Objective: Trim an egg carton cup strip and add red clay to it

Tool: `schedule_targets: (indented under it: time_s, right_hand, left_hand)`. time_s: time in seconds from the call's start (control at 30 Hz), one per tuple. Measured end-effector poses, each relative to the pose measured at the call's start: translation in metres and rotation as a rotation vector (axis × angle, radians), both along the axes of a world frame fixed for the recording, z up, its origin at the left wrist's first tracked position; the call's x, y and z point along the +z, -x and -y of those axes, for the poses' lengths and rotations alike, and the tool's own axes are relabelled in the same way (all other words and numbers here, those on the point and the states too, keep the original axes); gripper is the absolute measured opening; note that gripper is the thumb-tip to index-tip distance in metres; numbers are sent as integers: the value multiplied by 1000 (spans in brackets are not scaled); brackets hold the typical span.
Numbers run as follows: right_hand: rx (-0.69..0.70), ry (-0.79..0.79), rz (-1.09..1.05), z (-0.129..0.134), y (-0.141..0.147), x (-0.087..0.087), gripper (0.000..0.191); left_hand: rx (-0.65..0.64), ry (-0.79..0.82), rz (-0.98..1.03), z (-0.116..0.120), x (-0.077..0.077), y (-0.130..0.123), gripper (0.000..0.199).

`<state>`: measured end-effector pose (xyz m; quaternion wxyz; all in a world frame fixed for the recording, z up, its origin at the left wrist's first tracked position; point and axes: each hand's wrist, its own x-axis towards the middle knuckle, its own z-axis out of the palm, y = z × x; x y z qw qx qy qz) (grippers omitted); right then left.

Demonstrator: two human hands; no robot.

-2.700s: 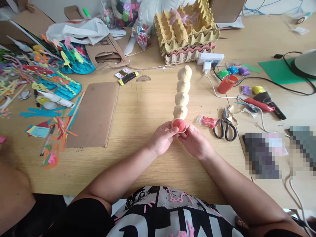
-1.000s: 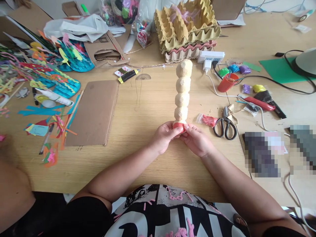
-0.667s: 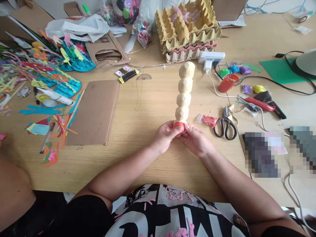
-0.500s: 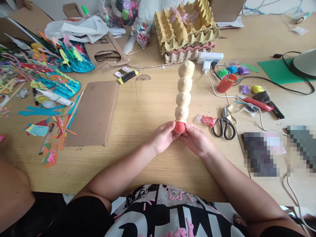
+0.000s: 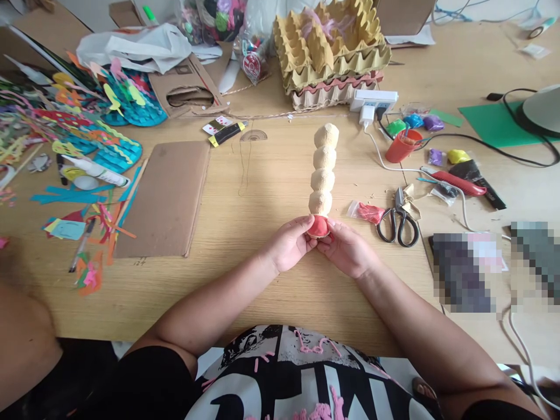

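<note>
A segmented craft piece (image 5: pixel 324 160), built of several pale, rough-textured lumps in a row, points away from me over the table. Its nearest segment carries a smooth red covering (image 5: pixel 319 225). My left hand (image 5: pixel 292 242) grips this red end from the left, thumb on its upper edge. From the other side my right hand (image 5: pixel 345 246) grips the same end, fingers curled beneath it. Some fingertips are hidden under the piece. Right of it lie a small bag of red clay (image 5: pixel 370 212) and black-handled scissors (image 5: pixel 398 221).
Brown cardboard (image 5: pixel 161 198) lies to the left, beside colourful paper scraps and a white glue bottle (image 5: pixel 98 171). Stacked egg trays (image 5: pixel 332 76) stand at the back. A red cup (image 5: pixel 403 146), a power strip (image 5: pixel 374 99) and cables are on the right. Another person's arm (image 5: pixel 26 344) rests at left.
The far end of the craft piece has come down and nearer to me, so the row looks shorter. Both hands keep their hold on the red end.
</note>
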<state>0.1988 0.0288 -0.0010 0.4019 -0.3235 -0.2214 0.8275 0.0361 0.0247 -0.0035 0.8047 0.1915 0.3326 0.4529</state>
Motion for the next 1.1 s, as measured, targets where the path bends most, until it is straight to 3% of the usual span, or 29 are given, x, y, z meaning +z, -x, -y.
schedule_targets:
  time_s: [0.27,0.53,1.1]
  right_hand:
    - [-15,17,1,-2,-2,1,38]
    - [-138,-81,75,2,6,-2,33]
    - [-146,-94,99,5,11,3,34]
  left_hand:
    - [31,231,134,-6,3,3,19]
    - [70,348,181,-5,9,-1,18]
    - [95,305,184,-4,7,-3,17]
